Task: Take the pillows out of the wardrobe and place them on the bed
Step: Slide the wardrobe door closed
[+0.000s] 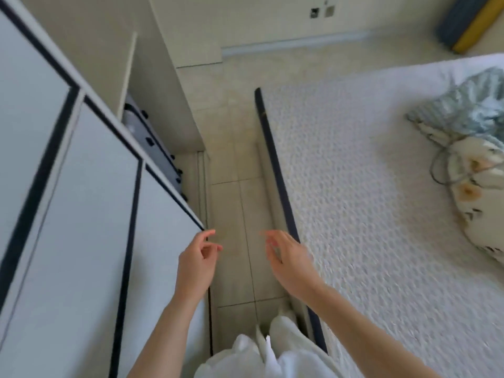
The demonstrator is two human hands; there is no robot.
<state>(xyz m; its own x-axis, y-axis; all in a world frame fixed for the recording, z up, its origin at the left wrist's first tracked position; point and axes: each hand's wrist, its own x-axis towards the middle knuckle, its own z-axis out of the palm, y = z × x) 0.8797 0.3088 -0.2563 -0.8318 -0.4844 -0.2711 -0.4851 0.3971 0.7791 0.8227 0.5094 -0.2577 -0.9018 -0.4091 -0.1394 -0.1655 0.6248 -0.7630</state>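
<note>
The wardrobe [90,203] fills the left, its pale doors with dark frames shut. My left hand [197,259] hovers beside the near door's lower corner, fingers loosely apart and holding nothing. My right hand [289,261] is empty too, fingers spread, over the floor gap just left of the bed's dark edge. The bed [368,203] with its white textured cover takes up the right. Two pillows lie on its right side: a grey-green leafy one [469,105] and a cream floral one [480,197] in front of it.
A narrow strip of beige tiled floor [231,203] runs between wardrobe and bed. A grey suitcase [152,148] stands in the open section beyond the doors. A blue and yellow mat [469,25] leans at the far right wall. My white clothing [261,353] shows at the bottom.
</note>
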